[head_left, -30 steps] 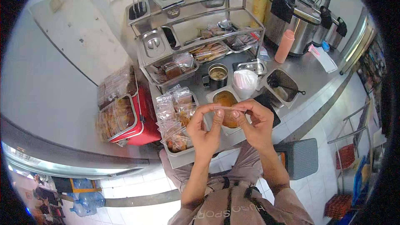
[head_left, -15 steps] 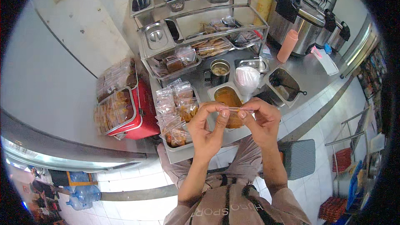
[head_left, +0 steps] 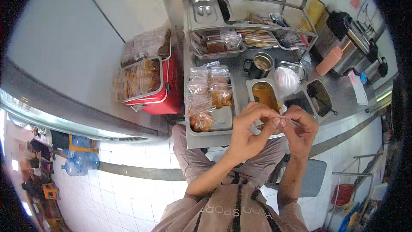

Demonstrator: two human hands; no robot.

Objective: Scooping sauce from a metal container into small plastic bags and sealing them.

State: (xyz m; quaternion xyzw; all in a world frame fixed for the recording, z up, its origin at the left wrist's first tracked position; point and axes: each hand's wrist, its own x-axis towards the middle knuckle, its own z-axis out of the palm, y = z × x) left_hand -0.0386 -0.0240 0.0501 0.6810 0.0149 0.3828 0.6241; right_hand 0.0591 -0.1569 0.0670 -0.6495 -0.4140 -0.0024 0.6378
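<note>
Plastic bag point(head_left: 292, 122) lies pinched between left grip point(head_left: 247, 129) and right grip point(head_left: 303, 132).

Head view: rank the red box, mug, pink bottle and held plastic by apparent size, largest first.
1. Red box
2. Mug and pink bottle: too alike to rank
3. Held plastic (visible part)

Pale lettering point(head_left: 237, 213) across the brown shirt point(head_left: 219, 198) front
</note>
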